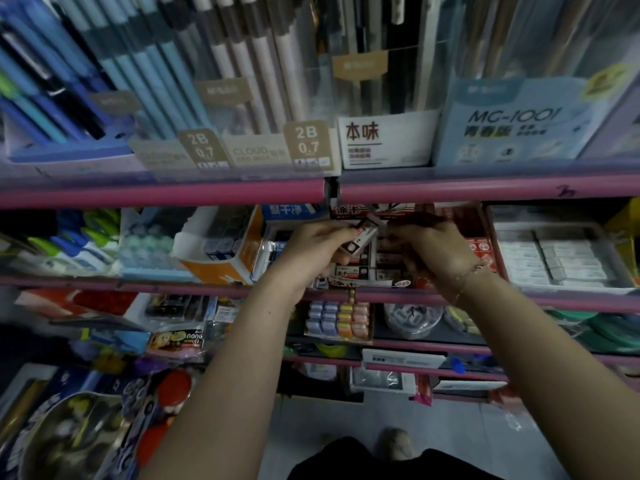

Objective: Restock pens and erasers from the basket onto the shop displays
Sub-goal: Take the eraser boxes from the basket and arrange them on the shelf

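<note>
At red display box (479, 244) on middle shelf: left hand (311, 252) gripping eraser (360, 239), right hand (436, 252) grip unclear; box mostly stocked, basket unseen.

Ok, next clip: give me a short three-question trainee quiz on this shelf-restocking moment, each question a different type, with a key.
1. True or false: the left hand holds a small eraser above the red eraser display box.
2. Multiple choice: which shelf holds that box? A) the top shelf with the pencil displays B) the second shelf, below the pink rail C) the floor
3. Fill in: the wrist of the right hand wears a thin ____.

Key: 1 true; 2 B; 3 bracelet.
</note>
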`<state>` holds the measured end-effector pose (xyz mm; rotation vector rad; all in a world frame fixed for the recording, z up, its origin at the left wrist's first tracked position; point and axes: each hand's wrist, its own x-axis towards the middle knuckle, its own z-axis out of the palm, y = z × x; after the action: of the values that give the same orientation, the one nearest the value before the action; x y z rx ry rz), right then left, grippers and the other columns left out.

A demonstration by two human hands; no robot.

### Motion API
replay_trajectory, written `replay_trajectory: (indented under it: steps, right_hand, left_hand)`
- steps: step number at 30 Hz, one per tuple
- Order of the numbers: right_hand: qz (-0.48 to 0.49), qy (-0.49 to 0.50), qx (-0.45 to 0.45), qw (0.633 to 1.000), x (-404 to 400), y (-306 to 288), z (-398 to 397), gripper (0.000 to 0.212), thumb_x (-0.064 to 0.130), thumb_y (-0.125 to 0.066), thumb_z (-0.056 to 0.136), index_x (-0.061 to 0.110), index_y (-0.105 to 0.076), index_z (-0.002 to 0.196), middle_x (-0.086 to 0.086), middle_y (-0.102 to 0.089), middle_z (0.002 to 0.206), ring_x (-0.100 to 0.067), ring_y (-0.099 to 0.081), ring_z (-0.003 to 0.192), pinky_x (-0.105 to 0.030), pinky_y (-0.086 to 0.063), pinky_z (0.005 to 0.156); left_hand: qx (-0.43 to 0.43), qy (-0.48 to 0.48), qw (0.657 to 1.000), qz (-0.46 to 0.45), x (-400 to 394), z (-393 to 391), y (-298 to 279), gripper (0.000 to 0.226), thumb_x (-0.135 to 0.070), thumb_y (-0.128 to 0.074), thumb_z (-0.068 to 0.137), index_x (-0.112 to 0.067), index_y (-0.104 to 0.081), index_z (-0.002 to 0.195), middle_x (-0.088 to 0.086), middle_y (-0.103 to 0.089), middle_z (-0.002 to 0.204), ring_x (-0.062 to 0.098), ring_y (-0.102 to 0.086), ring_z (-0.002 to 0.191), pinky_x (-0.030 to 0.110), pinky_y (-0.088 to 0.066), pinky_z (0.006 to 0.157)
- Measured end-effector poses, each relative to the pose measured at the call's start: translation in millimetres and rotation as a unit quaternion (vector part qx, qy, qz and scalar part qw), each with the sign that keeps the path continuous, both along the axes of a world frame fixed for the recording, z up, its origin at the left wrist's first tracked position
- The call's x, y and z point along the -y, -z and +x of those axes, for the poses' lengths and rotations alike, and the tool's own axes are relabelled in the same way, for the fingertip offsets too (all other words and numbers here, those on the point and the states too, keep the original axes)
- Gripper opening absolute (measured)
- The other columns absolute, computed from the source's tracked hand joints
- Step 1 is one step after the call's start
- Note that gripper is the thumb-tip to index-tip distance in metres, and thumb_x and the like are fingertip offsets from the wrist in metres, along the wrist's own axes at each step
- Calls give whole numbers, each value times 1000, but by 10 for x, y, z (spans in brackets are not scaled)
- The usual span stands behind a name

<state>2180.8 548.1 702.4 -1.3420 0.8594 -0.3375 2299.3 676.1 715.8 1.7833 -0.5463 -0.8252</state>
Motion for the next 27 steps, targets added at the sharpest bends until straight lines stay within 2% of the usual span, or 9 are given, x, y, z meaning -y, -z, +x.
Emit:
replay_trajectory:
  steps: [3, 7, 10, 12, 13, 15, 17, 21, 27]
  right_hand:
    - [-26, -68, 3, 997, -56, -12, -13, 28, 27, -68, 84, -1, -65, 89, -9, -64, 67, -10, -38, 35, -17, -29, 35]
    - [-265, -89, -76, 957, -89, 9, 40, 21, 32, -75, 78, 23, -56, 77, 15, -52, 67, 4, -45, 56, -4, -37, 42]
    - [-364, -122, -97, 919, -38, 19, 56, 18, 30, -70, 82, 19, -63, 92, 7, -57, 73, -5, -50, 62, -4, -34, 47]
    - [-433, -133, -136, 881, 51, 30, 88, 27, 31, -66, 85, 14, -65, 107, -5, -66, 92, -17, -59, 79, -18, -41, 63]
    - [-469, -140, -164, 856, 104, 32, 110, 31, 32, -64, 86, 14, -64, 112, -9, -67, 102, -24, -61, 89, -23, -45, 71]
    - [-548, -163, -232, 787, 191, 30, 147, 35, 32, -59, 89, 18, -60, 121, -12, -65, 113, -32, -60, 102, -32, -47, 81]
    - [-614, -195, -274, 714, 238, 40, 173, 37, 28, -56, 89, 21, -54, 125, -11, -64, 115, -33, -61, 103, -34, -48, 81]
    - [-682, -247, -300, 620, 221, 81, 226, 39, 16, -53, 88, 20, -53, 126, -9, -65, 114, -33, -62, 102, -36, -49, 80]
    - [-699, -245, -305, 598, 231, 123, 225, 46, 9, -50, 86, 16, -46, 132, -8, -59, 124, -33, -59, 109, -40, -48, 86]
  left_hand:
    - [-30, -36, 999, -8, 67, -92, 10, 8, -24, -64, 88, -20, -67, 81, -14, -66, 64, 1, -64, 58, 14, -32, 36]
    - [-32, -83, 996, 26, 167, -237, 73, 14, -30, -62, 88, -21, -64, 78, -8, -66, 70, -1, -61, 55, 19, -37, 46]
    - [-23, -73, 997, 29, 227, -238, 111, 14, -31, -62, 89, -24, -65, 77, -9, -65, 71, -4, -59, 52, 19, -40, 48]
    - [46, -44, 997, 41, 268, -174, 124, 11, -30, -65, 87, -23, -65, 79, -10, -66, 75, -1, -60, 57, 13, -42, 46]
    - [125, -26, 990, 62, 283, -123, 138, 11, -30, -66, 86, -21, -64, 81, -8, -67, 79, 1, -61, 61, 11, -43, 49]
    - [318, 11, 939, 132, 285, -17, 189, 15, -30, -66, 86, -18, -65, 94, -1, -69, 92, 11, -64, 79, 21, -52, 68]
    - [430, 51, 879, 202, 252, 61, 254, 28, -31, -63, 88, -20, -60, 113, 4, -65, 110, 23, -63, 97, 36, -53, 79]
    - [472, 99, 838, 256, 211, 136, 381, 42, -35, -61, 89, -20, -54, 127, 11, -47, 127, 33, -58, 104, 38, -49, 81]
    - [507, 99, 822, 241, 193, 146, 425, 41, -30, -55, 93, -19, -50, 133, 13, -43, 132, 36, -60, 103, 39, -50, 80]
